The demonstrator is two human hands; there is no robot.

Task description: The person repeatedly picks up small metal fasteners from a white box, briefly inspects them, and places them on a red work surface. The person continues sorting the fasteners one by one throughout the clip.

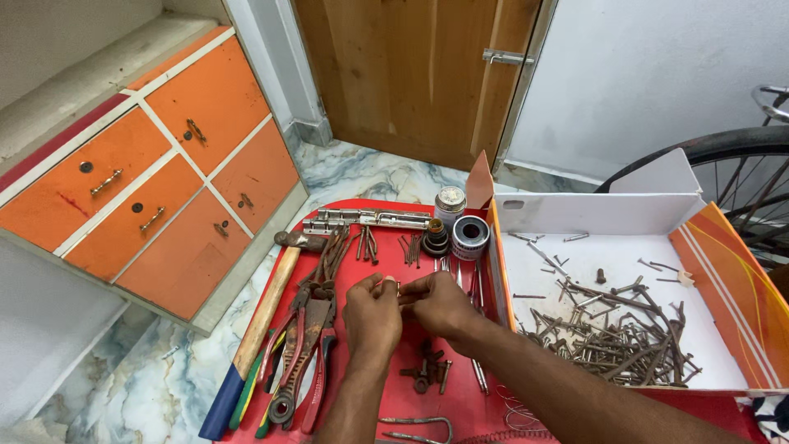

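A small metal piece (398, 289) sits pinched between the fingertips of both hands, above the middle of the red table (386, 390). It is too small to identify; it looks like a nail or screw lying roughly crosswise, from hand to hand. The left hand (371, 315) closes thumb and forefinger on its left end. The right hand (440, 302) closes its fingers on the right end. Both hands meet at the piece, so neither is nearer; the fingers are bunched tight, not spread

Just below the hands lies a small cluster of rusty bolts (426, 374), exact count not readable. To the left lie one wooden-handled hammer (267, 308), long axis running from the far side towards the person, and a pile of pliers (297, 370), about three, handles overlapping. Beyond the hands: one metal door bolt (366, 219) lying crosswise, a bundle of long rusty nails (333, 251), and two small round tins (460, 222) side by side

To the right, touching the table edge, stands one open cardboard box (608, 210) with a heap of rusty nails (620, 337) in its near corner, too many to count. One bicycle wheel (744, 181) shows behind the box. An orange cabinet (156, 181) stands at the left, one wooden door (411, 74) at the far side
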